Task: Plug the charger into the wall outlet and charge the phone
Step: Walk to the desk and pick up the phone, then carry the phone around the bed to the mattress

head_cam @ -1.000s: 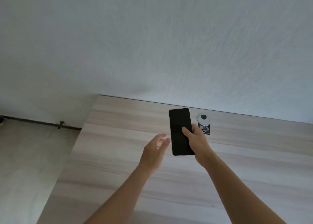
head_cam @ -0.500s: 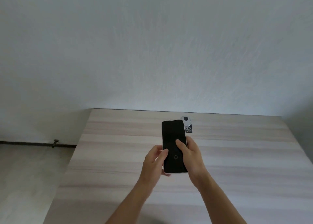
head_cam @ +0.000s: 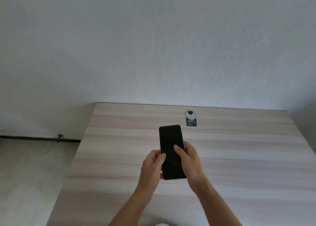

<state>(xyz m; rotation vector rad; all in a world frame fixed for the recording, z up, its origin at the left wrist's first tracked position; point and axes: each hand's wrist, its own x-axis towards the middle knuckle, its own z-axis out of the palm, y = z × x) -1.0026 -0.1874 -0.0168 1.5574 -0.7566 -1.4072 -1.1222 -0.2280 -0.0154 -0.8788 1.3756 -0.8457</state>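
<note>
A phone with a dark screen and a pale rim is held over the wooden table, screen up. My right hand grips its right edge, with the thumb lying across the screen. My left hand holds the lower left edge, thumb on the glass. No charger, cable or wall outlet shows in this view.
A round grey cable grommet sits near the table's back edge, with a black "100%" sticker just in front of it. A plain white wall rises behind. To the left lies pale floor with a dark skirting line.
My right hand brought the phone nearer to me and my left hand closed on its left edge. The view shifted so the table sits more centred.
</note>
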